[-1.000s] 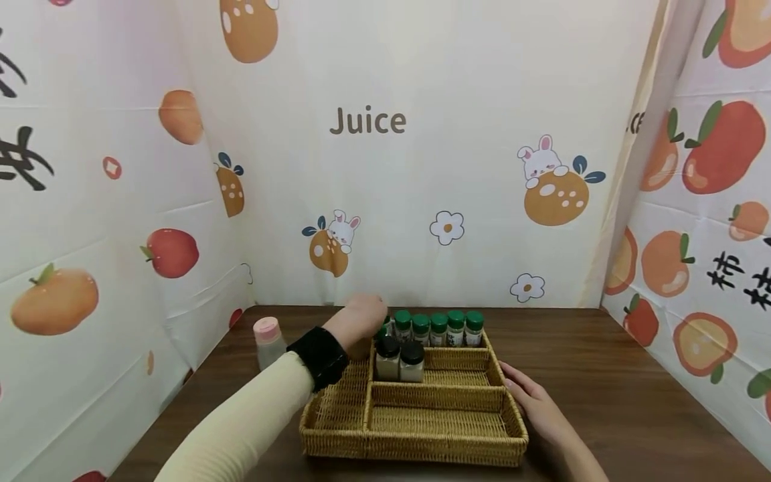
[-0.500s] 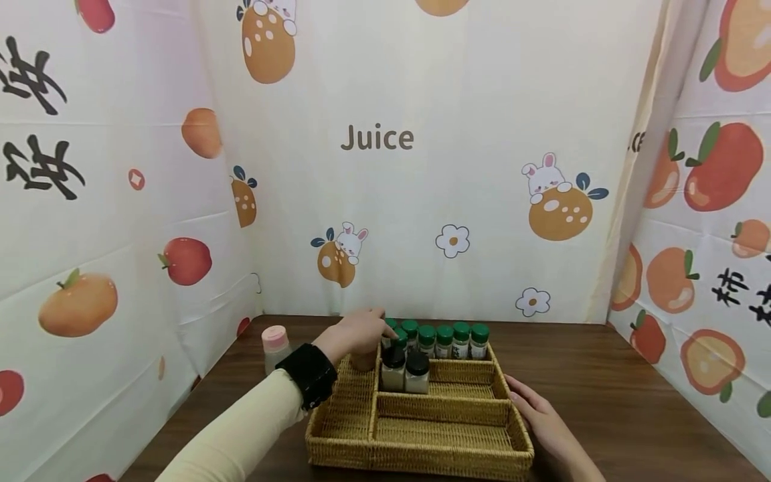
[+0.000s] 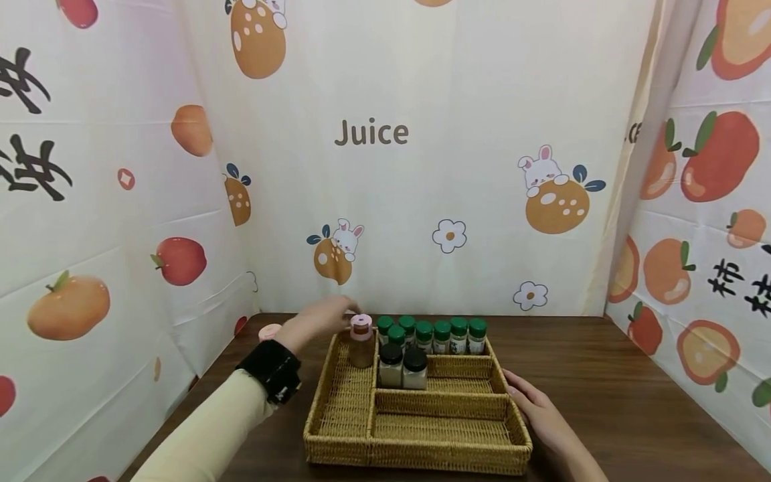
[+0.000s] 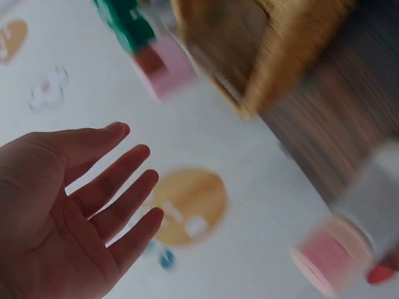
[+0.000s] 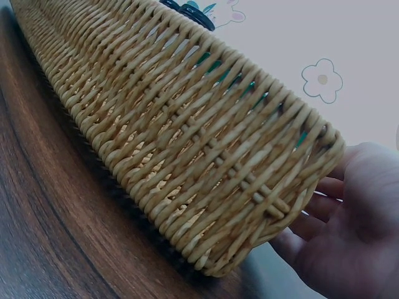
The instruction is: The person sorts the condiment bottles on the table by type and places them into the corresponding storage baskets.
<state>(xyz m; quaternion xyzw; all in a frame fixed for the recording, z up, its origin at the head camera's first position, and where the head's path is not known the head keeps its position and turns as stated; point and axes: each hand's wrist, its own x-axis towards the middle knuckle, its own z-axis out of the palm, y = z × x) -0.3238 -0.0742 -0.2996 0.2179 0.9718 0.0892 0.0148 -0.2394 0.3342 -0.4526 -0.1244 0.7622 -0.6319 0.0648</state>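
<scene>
A pink-capped brown bottle (image 3: 361, 341) stands upright in the far end of the left compartment of a wicker basket (image 3: 337, 428). My left hand (image 3: 319, 321) hovers just left of it with fingers spread and empty; the left wrist view shows the open palm (image 4: 68, 205) and the bottle (image 4: 163, 65) blurred. My right hand (image 3: 536, 412) lies flat against the basket's right side, fingers straight on the wicker wall (image 5: 206, 156). Several green-capped jars (image 3: 442, 333) line the back compartment, with two black-capped jars (image 3: 402, 367) in front of them.
A second pink-capped bottle (image 3: 269, 332) stands on the brown table (image 3: 614, 402) left of the basket, partly behind my left wrist, and shows blurred (image 4: 336, 255) in the left wrist view. Fruit-printed cloth walls close the table on three sides. The basket's front compartment (image 3: 442, 428) holds nothing.
My left hand has let go of the pink-capped bottle, now standing in the basket's left compartment, and drawn back to the left and opened. The right hand has stayed on the basket.
</scene>
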